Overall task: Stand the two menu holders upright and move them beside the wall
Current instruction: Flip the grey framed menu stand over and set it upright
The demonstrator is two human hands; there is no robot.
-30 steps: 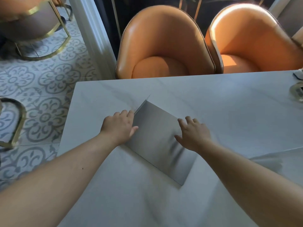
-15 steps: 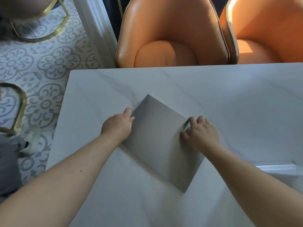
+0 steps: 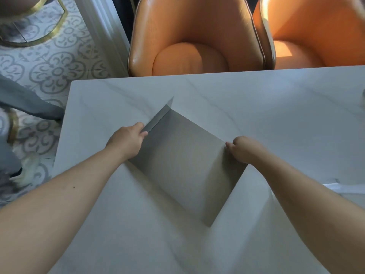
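Observation:
A grey, clear-looking menu holder [image 3: 185,167] lies flat and turned diagonally on the white marble table [image 3: 276,119]. Its short folded base strip sticks up along the upper-left edge. My left hand [image 3: 128,141] pinches that strip near its lower end. My right hand [image 3: 244,149] curls its fingers around the holder's right edge. A second flat clear piece [image 3: 347,187], perhaps the other holder, shows partly at the right edge of the view behind my right forearm.
Two orange leather chairs [image 3: 195,36] [image 3: 316,34] stand pushed against the table's far side. A white wall post [image 3: 102,34] rises at the far left corner. Patterned floor tiles, a gold chair frame [image 3: 49,34] and a person's grey-clad leg and shoe [image 3: 25,171] lie to the left.
Both hands shifted from resting on top of the holder to gripping its edges: the left onto the base strip, the right onto the right edge. The view tilted down and closer.

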